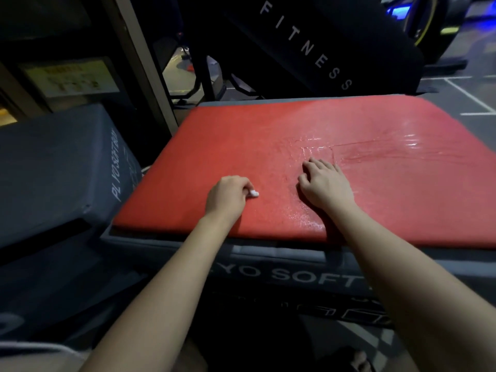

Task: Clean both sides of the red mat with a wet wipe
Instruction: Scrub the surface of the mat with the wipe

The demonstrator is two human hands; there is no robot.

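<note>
At 9 o'clock in the head view, a grey padded block printed with partly legible lettering stands just beside the work area. The red mat lies flat on a grey plyo soft box, filling the middle of the frame from about 8 o'clock to 3 o'clock. Its long axis appears to run left to right, though its right end leaves the frame, and its near edge faces the person. The left hand rests on the mat near its near-left part, fingers curled and pressed together around a bunched white wet wipe, of which only a small tuft shows. To the right, the right hand lies palm down with fingers loosely spread on the mat's centre, holding nothing. Beyond it, toward 2 o'clock, the surface shines with wet streaks, while the left part looks matt and dry. Behind, at 12 o'clock, a black pad marked FITNESS leans upward. The mat looks soft, flexible and fairly light, and probably slick where wet. Turning it over would best start from the dry near edge or a near corner, taken with both hands.
</note>
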